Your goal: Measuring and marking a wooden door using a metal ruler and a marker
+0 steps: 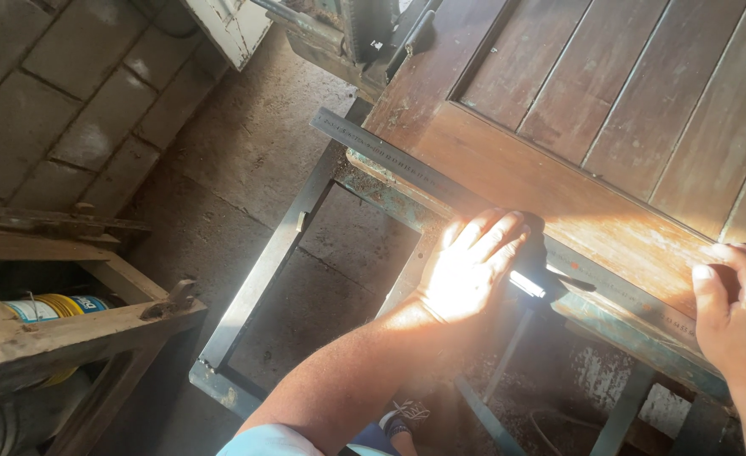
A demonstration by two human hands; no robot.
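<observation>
Your left hand (473,266) lies flat and open, fingers spread and pressed down on a long metal ruler (407,173) near the lower edge of the wooden door panel (559,203). It grips nothing; the palm simply pins the ruler so it cannot slide. Just beside your fingertips a small dark tool (550,283) rests at that same edge, partly in shadow, and what it is cannot be told.

Your right hand (740,317) sits further along the same edge toward the right, fingers curled over the ruler's far stretch with the thumb on top. It looks like a second hold-down, though whether it clasps anything beneath is hidden.

The ruler runs diagonally along the panel's lower rail, its upper end jutting past the panel's corner. Holding it at two well-separated spots keeps it straight against the rail.

The panel rests on a worn blue-green metal frame (263,270), which lifts it clear of the concrete floor (246,143). Off to the left stands a rough wooden bench (94,325) with a paint can (52,308) tucked under it. Your shoe (407,415) shows below.
</observation>
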